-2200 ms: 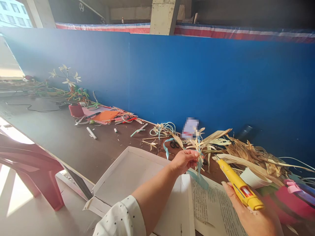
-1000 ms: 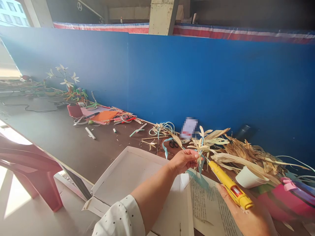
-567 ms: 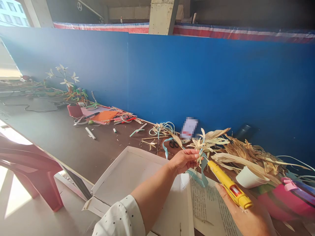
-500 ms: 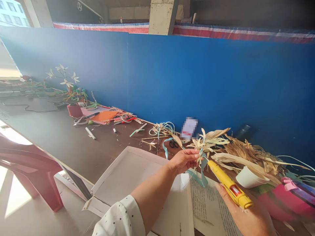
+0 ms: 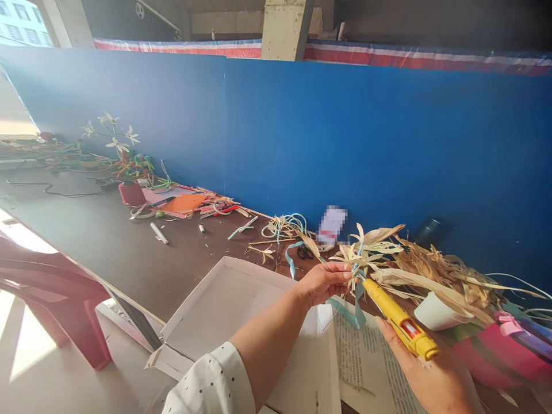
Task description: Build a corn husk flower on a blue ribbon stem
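Note:
My left hand pinches the stem of a corn husk flower, its pale petals spread above the fingers. Light blue ribbon runs round the stem and hangs in a loop below it. My right hand is wrapped round a yellow glue gun, whose tip points at the stem just beside my left fingertips. Whether the tip touches the ribbon I cannot tell. The right fingers are mostly hidden under the gun. Behind the flower lies a heap of dried corn husks.
A shallow white box lid and a printed sheet lie under my arms. Nearby are a white cup, black scissors and a pink bag. Left are coloured papers and a thread spool. A blue partition borders the table.
The glue gun and my right hand have shifted very slightly left. The flower in my left hand has moved a touch to the right.

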A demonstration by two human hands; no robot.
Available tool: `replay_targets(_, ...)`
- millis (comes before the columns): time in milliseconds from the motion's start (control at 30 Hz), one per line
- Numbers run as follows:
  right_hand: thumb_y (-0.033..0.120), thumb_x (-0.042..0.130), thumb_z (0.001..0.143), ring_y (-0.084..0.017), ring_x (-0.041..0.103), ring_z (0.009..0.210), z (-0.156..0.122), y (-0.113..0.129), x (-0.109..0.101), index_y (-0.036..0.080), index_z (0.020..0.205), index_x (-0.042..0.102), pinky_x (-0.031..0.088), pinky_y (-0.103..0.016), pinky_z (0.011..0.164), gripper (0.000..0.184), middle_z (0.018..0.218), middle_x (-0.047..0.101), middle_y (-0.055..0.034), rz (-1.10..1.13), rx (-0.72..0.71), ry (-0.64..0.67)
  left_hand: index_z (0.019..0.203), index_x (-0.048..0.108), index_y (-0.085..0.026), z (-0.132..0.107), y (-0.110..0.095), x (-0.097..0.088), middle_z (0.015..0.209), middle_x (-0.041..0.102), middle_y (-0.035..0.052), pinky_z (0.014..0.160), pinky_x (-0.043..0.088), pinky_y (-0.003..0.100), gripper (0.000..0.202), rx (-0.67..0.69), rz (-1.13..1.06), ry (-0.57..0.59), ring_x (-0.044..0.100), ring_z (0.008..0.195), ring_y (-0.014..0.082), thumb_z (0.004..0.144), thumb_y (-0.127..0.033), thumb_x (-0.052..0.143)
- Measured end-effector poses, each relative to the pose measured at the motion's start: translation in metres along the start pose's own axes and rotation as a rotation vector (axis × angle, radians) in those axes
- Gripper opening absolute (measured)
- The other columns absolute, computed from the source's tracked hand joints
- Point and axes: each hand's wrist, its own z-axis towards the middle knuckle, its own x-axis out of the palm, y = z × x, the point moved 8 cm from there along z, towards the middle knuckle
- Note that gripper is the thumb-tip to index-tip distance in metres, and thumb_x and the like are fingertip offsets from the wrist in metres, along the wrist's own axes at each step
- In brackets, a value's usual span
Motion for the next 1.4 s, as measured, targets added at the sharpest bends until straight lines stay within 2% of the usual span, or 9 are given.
replay_targets(200, 0.035, 0.05, 0.087, -0.016, 0.052, 0.052, -0.005, -0.009, 0.006, 0.022, 0.087, 0.072, 0.041, -0.03, 0.051, 0.025, 0.064, 0.06, -0.0059, 0.062, 0.165, 0.022, 0.087, 0.067, -0.011, -0.002, -0.001, 0.001, 0.08, 0.066, 0.0048, 0.068, 0.045, 0.024, 0.038, -0.002, 0.005, -0.012, 0.06, 0.067, 0.0097, 0.057, -0.025, 0.084)
replay_targets(467, 0.035, 0.049, 0.086, -0.019, 0.059, 0.065, -0.016, -0.013, 0.011, 0.024, 0.094, 0.072, 0.045, -0.03, 0.06, 0.027, 0.073, 0.064, -0.0072, 0.075, 0.15, 0.06, 0.087, 0.067, -0.011, -0.001, -0.001, 0.001, 0.08, 0.066, 0.0052, 0.07, 0.045, 0.025, 0.038, 0.001, 0.004, -0.005, 0.06, 0.068, 0.01, 0.057, -0.027, 0.084)
replay_targets(600, 0.032, 0.05, 0.086, -0.017, 0.057, 0.061, -0.011, -0.013, 0.009, 0.026, 0.092, 0.071, 0.045, -0.029, 0.059, 0.023, 0.071, 0.064, -0.0055, 0.108, 0.15, 0.065, 0.087, 0.067, -0.011, -0.001, -0.001, 0.001, 0.081, 0.066, 0.0053, 0.07, 0.044, 0.024, 0.038, -0.001, 0.005, -0.001, 0.06, 0.068, 0.0096, 0.057, -0.027, 0.084)
replay_targets(800, 0.031, 0.051, 0.086, -0.016, 0.052, 0.052, 0.004, -0.008, 0.0, 0.023, 0.084, 0.069, 0.043, -0.029, 0.053, 0.02, 0.062, 0.058, -0.0054, 0.103, 0.158, 0.017, 0.089, 0.068, -0.012, -0.002, 0.0, 0.0, 0.081, 0.066, 0.0048, 0.071, 0.044, 0.025, 0.04, -0.015, 0.015, -0.012, 0.06, 0.068, 0.0102, 0.056, -0.026, 0.084)
replay_targets(933, 0.03, 0.048, 0.086, -0.017, 0.053, 0.053, 0.003, -0.008, 0.001, 0.023, 0.089, 0.069, 0.043, -0.03, 0.052, 0.023, 0.06, 0.057, -0.0054, 0.082, 0.149, 0.033, 0.088, 0.068, -0.012, -0.002, 0.0, 0.0, 0.08, 0.066, 0.0044, 0.07, 0.044, 0.024, 0.038, -0.016, 0.016, -0.009, 0.06, 0.069, 0.0104, 0.057, -0.026, 0.084)
replay_targets(1067, 0.032, 0.048, 0.085, -0.02, 0.057, 0.06, -0.002, -0.01, 0.005, 0.022, 0.097, 0.068, 0.045, -0.031, 0.057, 0.026, 0.066, 0.06, -0.0076, 0.07, 0.157, 0.049, 0.089, 0.068, -0.012, -0.002, 0.001, 0.0, 0.081, 0.066, 0.0049, 0.072, 0.044, 0.025, 0.039, -0.023, 0.022, -0.006, 0.06, 0.07, 0.011, 0.057, -0.027, 0.084)
replay_targets(1200, 0.029, 0.049, 0.085, -0.019, 0.055, 0.057, -0.01, -0.01, 0.008, 0.023, 0.096, 0.069, 0.043, -0.03, 0.055, 0.024, 0.067, 0.06, -0.007, 0.028, 0.116, 0.048, 0.089, 0.067, -0.012, -0.001, 0.001, -0.001, 0.08, 0.066, 0.0051, 0.071, 0.044, 0.025, 0.04, -0.018, 0.016, -0.019, 0.06, 0.071, 0.0115, 0.056, -0.027, 0.084)
replay_targets(1400, 0.014, 0.047, 0.083, -0.013, 0.045, 0.044, -0.012, 0.004, 0.003, 0.023, 0.091, 0.072, 0.035, -0.027, 0.045, 0.028, 0.058, 0.056, -0.003, -0.159, -0.067, 0.043, 0.089, 0.067, -0.011, -0.001, 0.001, -0.001, 0.081, 0.066, 0.0055, 0.071, 0.045, 0.024, 0.041, -0.013, 0.025, -0.009, 0.061, 0.07, 0.0107, 0.056, -0.028, 0.084)
